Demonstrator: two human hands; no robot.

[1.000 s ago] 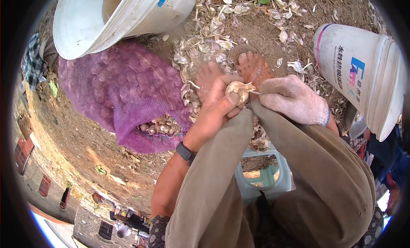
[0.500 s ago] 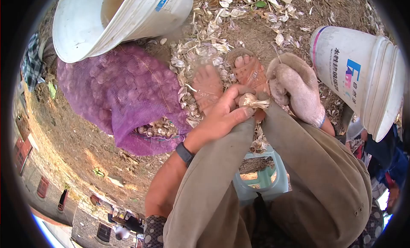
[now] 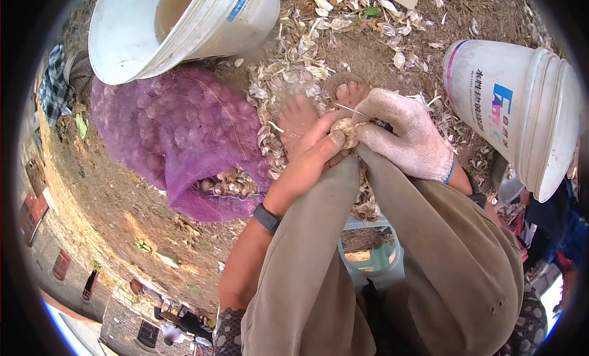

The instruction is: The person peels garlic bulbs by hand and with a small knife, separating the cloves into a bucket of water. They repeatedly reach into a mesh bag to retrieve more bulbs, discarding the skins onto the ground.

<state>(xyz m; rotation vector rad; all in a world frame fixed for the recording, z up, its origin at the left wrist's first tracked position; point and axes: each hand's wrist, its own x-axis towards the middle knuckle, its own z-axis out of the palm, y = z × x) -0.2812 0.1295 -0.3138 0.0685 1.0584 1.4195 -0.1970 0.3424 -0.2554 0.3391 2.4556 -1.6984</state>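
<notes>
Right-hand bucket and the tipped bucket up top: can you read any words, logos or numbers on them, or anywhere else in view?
Right white bucket: vertical Chinese characters beside a blue logo, too distorted to read.
Same bucket: smaller characters beside the logo, too small to read.
Tipped white bucket at the top: a blue label strip, print too small to read.
Watch on the left wrist: no text visible.
No other text shows.

left hand [image 3: 310, 156]: bare, no glove
left wrist: dark band watch [image 3: 266, 218]
right hand [image 3: 402, 135]: white knit glove, blue trim at the cuff
legs: loose olive-brown trousers [image 3: 429, 252]
feet: brown sandals [image 3: 346, 89]
upper body: dark patterned sleeve edge
</notes>
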